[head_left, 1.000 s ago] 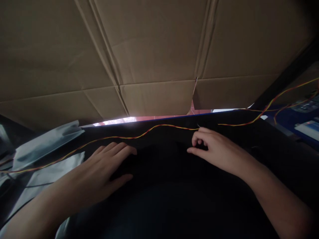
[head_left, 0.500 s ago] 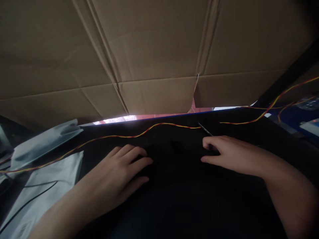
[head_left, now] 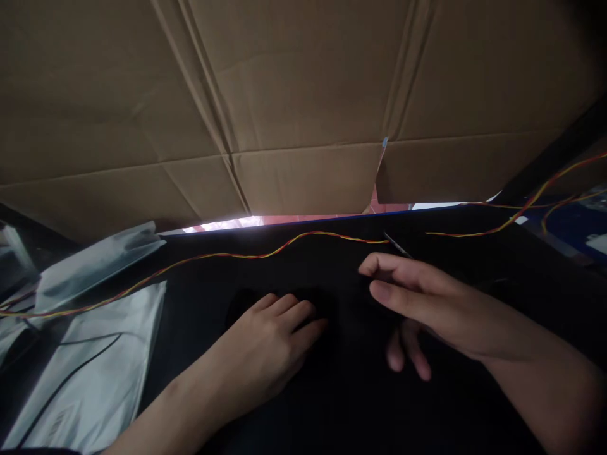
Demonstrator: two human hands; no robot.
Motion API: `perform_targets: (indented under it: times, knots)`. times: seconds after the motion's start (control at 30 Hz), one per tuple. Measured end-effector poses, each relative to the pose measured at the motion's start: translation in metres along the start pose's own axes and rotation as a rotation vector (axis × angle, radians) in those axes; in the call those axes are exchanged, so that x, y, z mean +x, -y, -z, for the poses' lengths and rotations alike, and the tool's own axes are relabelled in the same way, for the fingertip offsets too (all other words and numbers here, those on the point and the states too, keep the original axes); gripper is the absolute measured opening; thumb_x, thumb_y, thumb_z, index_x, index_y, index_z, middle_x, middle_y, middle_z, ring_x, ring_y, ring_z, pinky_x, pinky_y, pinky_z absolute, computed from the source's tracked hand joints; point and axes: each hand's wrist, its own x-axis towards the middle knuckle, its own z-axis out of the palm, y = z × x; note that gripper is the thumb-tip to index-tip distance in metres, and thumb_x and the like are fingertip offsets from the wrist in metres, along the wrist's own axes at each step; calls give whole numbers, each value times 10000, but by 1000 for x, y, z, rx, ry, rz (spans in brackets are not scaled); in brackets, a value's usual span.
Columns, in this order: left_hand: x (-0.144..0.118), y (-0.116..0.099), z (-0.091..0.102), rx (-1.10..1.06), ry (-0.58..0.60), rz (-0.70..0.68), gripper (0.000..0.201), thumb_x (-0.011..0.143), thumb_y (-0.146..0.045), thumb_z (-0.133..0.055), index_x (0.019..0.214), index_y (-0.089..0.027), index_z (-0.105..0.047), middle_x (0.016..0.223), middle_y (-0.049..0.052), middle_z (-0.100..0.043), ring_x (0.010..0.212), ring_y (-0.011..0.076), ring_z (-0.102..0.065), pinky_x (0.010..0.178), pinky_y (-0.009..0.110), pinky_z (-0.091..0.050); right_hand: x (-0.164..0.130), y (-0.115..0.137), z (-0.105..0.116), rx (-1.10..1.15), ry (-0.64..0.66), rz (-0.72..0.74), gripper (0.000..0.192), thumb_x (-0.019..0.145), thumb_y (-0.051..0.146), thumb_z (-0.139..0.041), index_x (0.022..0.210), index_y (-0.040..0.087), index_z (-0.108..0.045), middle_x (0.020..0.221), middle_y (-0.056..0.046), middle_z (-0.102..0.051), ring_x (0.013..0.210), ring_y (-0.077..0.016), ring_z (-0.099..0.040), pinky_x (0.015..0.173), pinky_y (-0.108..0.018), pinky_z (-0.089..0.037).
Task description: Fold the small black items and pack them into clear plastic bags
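Dark black cloth [head_left: 332, 404] across the bottom of the frame, big brown cardboard [head_left: 303, 101] filling the top. Left hand [head_left: 265, 354] flat on the cloth near the middle, fingers spread a little. Right hand [head_left: 417, 303] just right of it, lifted, thumb and first finger pressed together; cannot tell what sits between them. Thin red and yellow wire [head_left: 284, 248] running just above both hands. Silver bags [head_left: 95, 354] at lower left.

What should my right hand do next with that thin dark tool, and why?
Probably ease the right hand forward so the thin dark tool meets the wire; its tip sits just beside the wire's end, while the left hand lies flat on the black cloth.
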Motion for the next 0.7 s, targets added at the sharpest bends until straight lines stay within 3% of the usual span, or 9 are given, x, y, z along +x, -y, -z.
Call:
perform_targets:
  times: [0.1, 0.17, 0.23, 0.33, 0.47, 0.57, 0.7]
  knots:
    - [-5, 11, 9, -92, 8, 22, 110, 985, -150, -610, 947, -215, -690, 1068, 80, -720, 942, 274, -693, 838, 424, -554, 5, -7, -5, 80, 158, 34, 499, 1074, 596, -620, 1443, 267, -554, 1351, -155, -702, 813, -239, -840, 461, -230, -599]
    - [-13, 26, 23, -186, 21, 66, 162, 973, -125, -569, 965, -230, -691, 1080, 58, -725, 973, 241, -703, 870, 384, -542, 8, -10, -8, -9, 139, 50, 455, 1106, 563, -572, 1441, 257, -598, 1447, -176, -668, 811, -210, -827, 485, -230, -592]
    - [-22, 41, 39, -226, 21, 137, 185, 982, -138, -528, 929, -233, -678, 1002, 34, -718, 915, 211, -697, 819, 344, -521, 10, -13, -9, -192, 15, 86, 381, 1119, 513, -569, 1368, 247, -679, 1313, -130, -739, 742, -152, -769, 530, -228, -571]
    - [-30, 56, 57, -171, -32, 248, 219, 1048, -227, -499, 896, -221, -657, 908, 22, -687, 802, 191, -660, 720, 326, -483, 11, -16, -13, -528, -132, 147, 303, 1074, 465, -672, 1306, 292, -762, 1052, -38, -766, 761, -138, -692, 652, -257, -550]
    - [-30, 53, 61, -168, -137, 258, 216, 1088, -321, -550, 1236, -265, -697, 1200, 45, -710, 1033, 227, -699, 872, 338, -556, 10, -20, -22, -790, -4, 271, 390, 976, 477, -811, 1335, 326, -784, 1194, -27, -731, 975, -183, -700, 842, -310, -562]
    - [-27, 42, 56, -305, -21, 148, 350, 1044, -358, -688, 1394, -367, -674, 1399, 23, -660, 1221, 238, -672, 1029, 343, -566, 10, -25, -29, -944, 28, 399, 403, 962, 396, -846, 1342, 280, -777, 1240, -40, -711, 1093, -221, -697, 970, -368, -549]
    - [-23, 34, 48, -419, 128, 93, 259, 959, -360, -834, 1211, -370, -775, 1262, 7, -719, 1150, 229, -684, 994, 337, -558, 14, -29, -30, -1043, 28, 484, 383, 988, 358, -829, 1351, 275, -739, 1267, -44, -702, 1085, -221, -699, 947, -387, -559]
